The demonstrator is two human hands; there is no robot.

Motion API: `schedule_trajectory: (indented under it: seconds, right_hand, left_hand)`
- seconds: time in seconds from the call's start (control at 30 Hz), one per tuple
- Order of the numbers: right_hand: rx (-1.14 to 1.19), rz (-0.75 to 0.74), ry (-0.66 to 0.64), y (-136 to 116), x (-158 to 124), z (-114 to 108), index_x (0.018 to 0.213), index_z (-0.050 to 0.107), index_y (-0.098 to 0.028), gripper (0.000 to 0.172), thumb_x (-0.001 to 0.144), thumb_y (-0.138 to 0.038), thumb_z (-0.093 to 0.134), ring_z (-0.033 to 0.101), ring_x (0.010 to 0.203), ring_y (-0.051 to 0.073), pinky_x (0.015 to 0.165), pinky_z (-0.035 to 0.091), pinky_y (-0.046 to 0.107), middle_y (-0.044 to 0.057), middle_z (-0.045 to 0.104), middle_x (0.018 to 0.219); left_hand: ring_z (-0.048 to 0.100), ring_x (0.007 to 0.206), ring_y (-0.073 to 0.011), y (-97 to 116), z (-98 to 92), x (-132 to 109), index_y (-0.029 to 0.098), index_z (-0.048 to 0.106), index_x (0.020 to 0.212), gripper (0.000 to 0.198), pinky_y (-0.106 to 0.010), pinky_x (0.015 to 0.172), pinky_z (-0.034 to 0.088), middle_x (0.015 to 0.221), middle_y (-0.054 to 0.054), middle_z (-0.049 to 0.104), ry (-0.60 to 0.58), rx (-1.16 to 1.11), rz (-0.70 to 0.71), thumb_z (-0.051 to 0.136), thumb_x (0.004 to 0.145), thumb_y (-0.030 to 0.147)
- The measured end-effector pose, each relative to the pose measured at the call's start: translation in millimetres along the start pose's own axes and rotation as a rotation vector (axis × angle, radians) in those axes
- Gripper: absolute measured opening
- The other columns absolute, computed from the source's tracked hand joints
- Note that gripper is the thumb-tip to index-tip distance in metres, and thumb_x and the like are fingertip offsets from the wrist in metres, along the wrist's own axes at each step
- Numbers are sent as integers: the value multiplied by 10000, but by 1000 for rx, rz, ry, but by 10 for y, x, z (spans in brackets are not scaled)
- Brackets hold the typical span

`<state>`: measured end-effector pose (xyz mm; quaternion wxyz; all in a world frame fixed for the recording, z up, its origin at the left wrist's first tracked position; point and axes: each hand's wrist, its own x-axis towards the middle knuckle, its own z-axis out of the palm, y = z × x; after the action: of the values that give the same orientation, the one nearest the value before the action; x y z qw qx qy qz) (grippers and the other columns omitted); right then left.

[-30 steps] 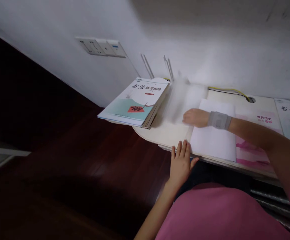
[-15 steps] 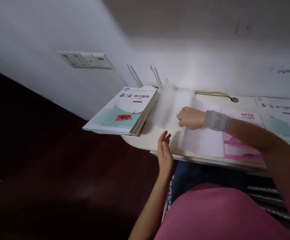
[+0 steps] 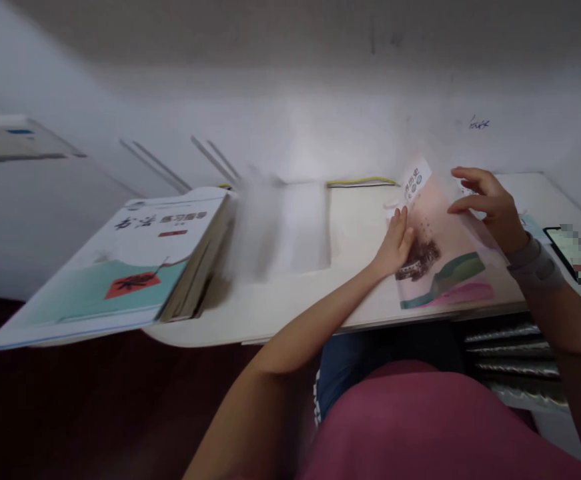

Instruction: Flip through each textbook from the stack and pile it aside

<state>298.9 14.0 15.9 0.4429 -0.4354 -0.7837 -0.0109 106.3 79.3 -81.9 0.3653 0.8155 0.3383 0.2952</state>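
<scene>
A pink textbook [image 3: 443, 243] with green shapes and a dark picture on its cover lies at a slant on the right part of the desk. My left hand [image 3: 393, 247] rests at its left edge, fingers stretched out. Over its upper right corner is my right hand [image 3: 490, 203], wearing a grey wristband, with thumb and fingers apart. A pale, see-through-looking flap shows along the book's right side, blurred; whether the fingers touch it I cannot tell. White sheets or covers [image 3: 305, 227], partly smeared, lie farther left on the desk.
A stack of calligraphy workbooks [image 3: 145, 260] overhangs the desk's [image 3: 280, 300] left end. Behind the white sheets runs a yellow cable [image 3: 360, 181] along the wall. A phone-like dark-edged device [image 3: 565, 257] is at the right. A wall socket [image 3: 10, 137] is at far left.
The view has swung right. My right hand has left the white sheets and moved to the pink textbook, its fingers now spread. My left hand has come from the desk edge onto the book.
</scene>
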Motion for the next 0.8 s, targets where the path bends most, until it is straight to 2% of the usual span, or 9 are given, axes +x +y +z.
schedule_trajectory:
  seconds: [0.07, 0.13, 0.23, 0.33, 0.5, 0.57, 0.67, 0.73, 0.8]
  right_hand:
    - [26, 149, 24, 157, -315, -103, 866, 725, -277, 138, 853, -303, 590, 488, 1262, 283, 1014, 457, 488, 8, 506, 1385]
    - [50, 263, 34, 329, -640, -138, 898, 743, -288, 155, 858, -319, 596, 560, 1194, 268, 1018, 470, 464, 8, 536, 1371]
    - [65, 419, -10, 558, -1057, -100, 934, 757, -285, 195, 864, -337, 582, 639, 1082, 243, 987, 503, 423, 27, 585, 1325]
    - [47, 504, -79, 705, -1298, -35, 949, 760, -278, 224, 850, -353, 574, 619, 1122, 250, 996, 492, 414, 33, 584, 1328]
    - [93, 594, -127, 734, -1338, -33, 1007, 742, -282, 271, 846, -401, 559, 626, 1109, 243, 1028, 453, 422, 34, 672, 1198]
    - [171, 683, -45, 674, -1290, -45, 1126, 685, -288, 340, 865, -444, 535, 637, 1085, 233, 1006, 468, 431, 39, 697, 1142]
    - [391, 884, 89, 547, -1184, -9, 1330, 502, -317, 501, 898, -560, 427, 642, 1068, 230, 935, 510, 443, 48, 691, 1146]
    - [599, 980, 44, 461, -1085, 63, 1356, 461, -300, 603, 915, -644, 236, 649, 1047, 242, 877, 536, 449, 69, 692, 1123]
    - [710, 971, -66, 383, -966, 164, 1306, 514, -254, 710, 907, -668, 96, 642, 1045, 264, 840, 546, 464, 101, 690, 1087]
  left_hand:
    - [12, 1456, -269, 62, 137, 90, 126, 105, 1512, 745, -493, 1167, 99, 1589, -135, 64, -74, 121, -70, 127, 938, 599]
    - [17, 1448, -323, 93, 248, 135, 156, 90, 1517, 742, -569, 1138, 126, 1587, -144, 51, -156, 255, -144, 175, 933, 606]
    - [28, 1438, -366, 75, 377, 145, 125, 91, 1516, 788, -587, 1130, 115, 1578, -177, 68, -257, 441, -167, 176, 920, 634]
    - [31, 1430, -398, 35, 469, 128, 84, 106, 1511, 860, -588, 1134, 83, 1569, -206, 84, -281, 589, -151, 150, 893, 681]
    - [53, 1433, -391, 86, 508, 147, 44, 138, 1500, 890, -570, 1143, 88, 1562, -215, 117, -253, 676, -137, 122, 887, 688]
    - [65, 1440, -363, 107, 505, 183, -1, 169, 1483, 895, -534, 1154, 100, 1553, -236, 133, -249, 623, -123, 131, 896, 674]
    - [90, 1444, -336, 79, 522, 247, -24, 207, 1464, 887, -513, 1157, 118, 1538, -262, 163, -230, 494, -105, 167, 904, 662]
    - [96, 1443, -335, 36, 547, 280, -3, 210, 1467, 869, -528, 1152, 117, 1537, -262, 171, -187, 428, -80, 193, 904, 659]
    - [93, 1444, -334, 6, 574, 300, 13, 200, 1472, 850, -540, 1147, 116, 1537, -263, 168, -152, 396, -56, 206, 908, 650]
